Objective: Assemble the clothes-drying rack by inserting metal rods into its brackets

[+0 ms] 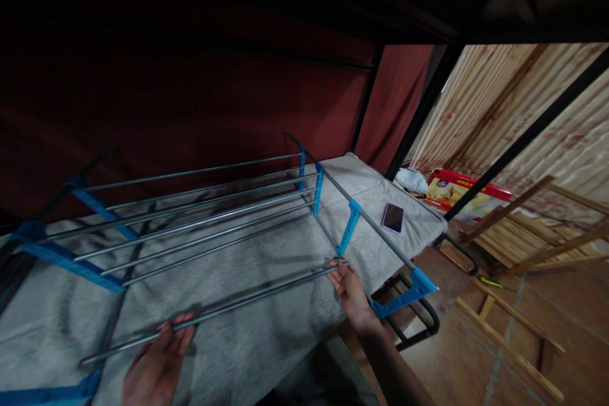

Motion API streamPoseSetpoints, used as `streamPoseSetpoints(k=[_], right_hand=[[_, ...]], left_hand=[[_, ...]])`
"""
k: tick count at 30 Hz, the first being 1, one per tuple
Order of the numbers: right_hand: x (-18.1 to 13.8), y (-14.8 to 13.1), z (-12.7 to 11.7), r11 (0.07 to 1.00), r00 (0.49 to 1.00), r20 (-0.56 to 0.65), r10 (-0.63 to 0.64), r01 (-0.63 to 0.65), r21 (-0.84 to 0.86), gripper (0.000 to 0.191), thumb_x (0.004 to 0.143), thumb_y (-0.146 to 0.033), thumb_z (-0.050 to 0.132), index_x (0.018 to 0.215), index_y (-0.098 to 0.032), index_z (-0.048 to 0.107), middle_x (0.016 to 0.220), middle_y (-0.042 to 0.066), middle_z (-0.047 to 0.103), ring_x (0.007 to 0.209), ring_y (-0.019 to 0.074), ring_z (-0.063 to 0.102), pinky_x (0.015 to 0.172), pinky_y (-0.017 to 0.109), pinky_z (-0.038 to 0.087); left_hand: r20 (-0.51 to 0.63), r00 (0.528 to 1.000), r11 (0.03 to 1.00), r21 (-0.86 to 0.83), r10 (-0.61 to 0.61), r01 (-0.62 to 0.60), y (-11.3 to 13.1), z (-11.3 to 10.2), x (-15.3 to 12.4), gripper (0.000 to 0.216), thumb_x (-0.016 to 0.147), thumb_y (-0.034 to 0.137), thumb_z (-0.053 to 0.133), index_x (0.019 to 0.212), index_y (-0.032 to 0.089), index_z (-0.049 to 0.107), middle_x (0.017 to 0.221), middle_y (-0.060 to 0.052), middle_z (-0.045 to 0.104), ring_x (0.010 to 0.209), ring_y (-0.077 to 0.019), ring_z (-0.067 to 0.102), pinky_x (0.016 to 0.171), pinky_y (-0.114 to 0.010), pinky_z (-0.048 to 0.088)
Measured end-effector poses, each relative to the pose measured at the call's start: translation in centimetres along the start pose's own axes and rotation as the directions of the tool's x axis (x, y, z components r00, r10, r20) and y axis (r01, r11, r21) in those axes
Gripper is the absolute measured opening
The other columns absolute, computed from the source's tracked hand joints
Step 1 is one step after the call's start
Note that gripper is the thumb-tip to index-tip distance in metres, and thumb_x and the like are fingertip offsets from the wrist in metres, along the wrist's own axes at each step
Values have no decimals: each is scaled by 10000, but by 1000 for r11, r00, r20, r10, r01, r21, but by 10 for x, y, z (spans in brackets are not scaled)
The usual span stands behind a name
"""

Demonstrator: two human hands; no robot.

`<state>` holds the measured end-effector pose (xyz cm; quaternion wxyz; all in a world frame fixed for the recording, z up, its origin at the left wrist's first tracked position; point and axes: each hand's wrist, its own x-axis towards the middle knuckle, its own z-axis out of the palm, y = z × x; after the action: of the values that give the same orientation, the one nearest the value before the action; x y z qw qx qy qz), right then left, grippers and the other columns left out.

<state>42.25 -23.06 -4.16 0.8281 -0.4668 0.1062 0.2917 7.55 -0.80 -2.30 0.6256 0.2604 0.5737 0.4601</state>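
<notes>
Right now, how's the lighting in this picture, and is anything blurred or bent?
Head view: the top half is nearly black, detail lost; head view: daylight washes out the corrugated wall at right; head view: the left hand and right hand at the metal rods are dim and a little soft; head view: the black poles seem to bow near the edges, wide-lens distortion.
</notes>
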Motion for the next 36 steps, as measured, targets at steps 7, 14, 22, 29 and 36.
streamPoseSetpoints(k=[7, 14, 22, 29, 36], right_hand=[[1, 6, -18, 998, 998, -1, 59, -59, -9, 324, 675, -264, 1020, 860, -265, 755, 912, 18, 868, 883, 223, 857, 859, 324, 732], [5, 7, -48, 985, 991, 13, 130, -127, -117, 138, 828, -234, 881, 884, -284, 764, 997, 31, 886, 913, 198, 879, 860, 288, 748], [1, 6, -54, 974, 978, 7, 207, -205, -94, 140, 851, -162, 820, 938, -258, 765, 977, 25, 881, 872, 181, 879, 830, 267, 757], [-13, 7, -30, 936, 936, 10, 352, -352, 3, 225, 862, -20, 767, 915, -238, 759, 930, 17, 877, 846, 174, 882, 842, 274, 758], [-57, 40, 15, 847, 822, 216, 527, -530, -49, 150, 912, -87, 809, 888, -232, 778, 1000, 72, 900, 956, 217, 891, 950, 366, 750]], left_hand=[[14, 987, 981, -114, -159, 159, 22, 51, -56, 272, 939, 9, 615, 768, 215, 665, 769, -29, 785, 808, -182, 812, 853, -314, 699], [106, 994, 987, -153, -29, 45, 14, 69, -68, 156, 921, 82, 778, 867, 210, 706, 865, -60, 822, 878, -196, 829, 874, -325, 675], [271, 947, 976, -180, 170, -124, 12, 96, -89, 557, 617, 480, 1087, 953, 229, 721, 914, -54, 824, 959, -253, 816, 926, -414, 659], [371, 876, 951, -128, 309, -282, 27, 115, -110, 468, 792, 516, 969, 1065, 243, 705, 961, -63, 832, 976, -241, 787, 940, -422, 621], [417, 863, 956, -55, 284, -288, 18, 120, -118, 426, 833, 490, 904, 1090, 251, 664, 926, -62, 799, 978, -265, 773, 940, -428, 601]])
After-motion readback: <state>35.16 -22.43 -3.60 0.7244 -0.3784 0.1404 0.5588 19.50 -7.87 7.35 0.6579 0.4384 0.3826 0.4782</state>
